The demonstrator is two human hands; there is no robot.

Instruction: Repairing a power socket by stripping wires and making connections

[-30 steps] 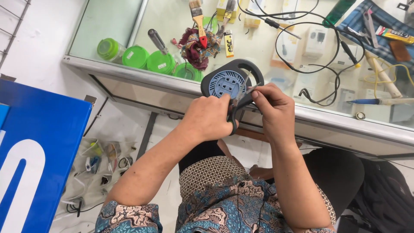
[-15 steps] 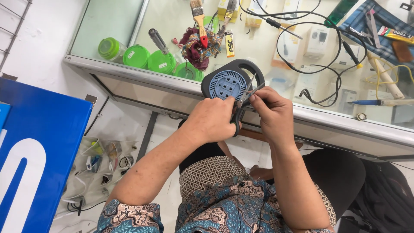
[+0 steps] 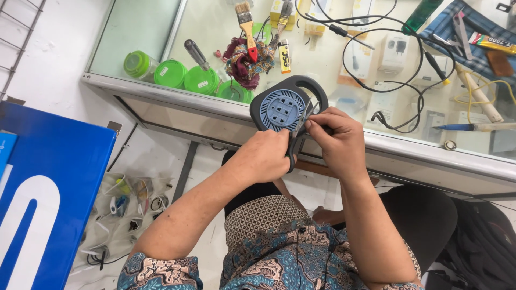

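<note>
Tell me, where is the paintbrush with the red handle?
In the head view, the paintbrush lies near the top middle on the glass counter, its red end resting on a bundle of cloth, right of the green lids.

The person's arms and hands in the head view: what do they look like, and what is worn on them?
Both arms are bare from the short sleeves down. The sleeves belong to a batik-patterned shirt in blue, teal, brown and cream. The left hand and the right hand wear no gloves, and no watch or bracelet shows on either wrist. I can make out no rings, though some fingers are hidden.
</note>
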